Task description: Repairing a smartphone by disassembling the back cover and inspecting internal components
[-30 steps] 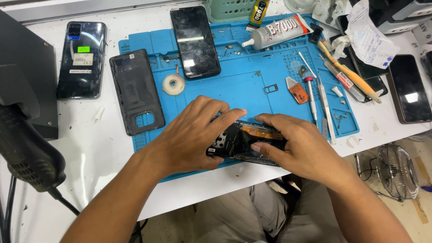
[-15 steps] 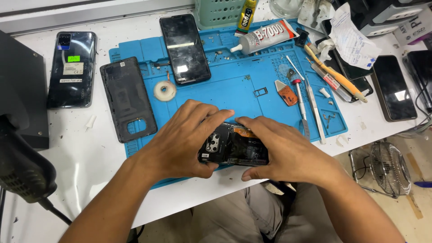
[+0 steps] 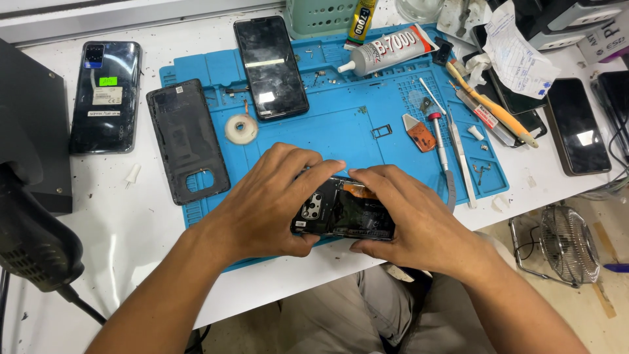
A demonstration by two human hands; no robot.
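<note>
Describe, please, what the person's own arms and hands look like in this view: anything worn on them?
Both forearms are bare as far as the picture shows; no sleeve edge comes into view. The left hand and the right hand wear no gloves. No ring, watch, wristband or strap shows on either wrist or on the fingers in view, and no cable or marking runs along the arms. The nails look short and unpainted.

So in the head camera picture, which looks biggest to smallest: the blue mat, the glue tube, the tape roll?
1. Blue mat, by far.
2. Glue tube.
3. Tape roll.
All lie at similar distance, so the ranking is safe.
</note>
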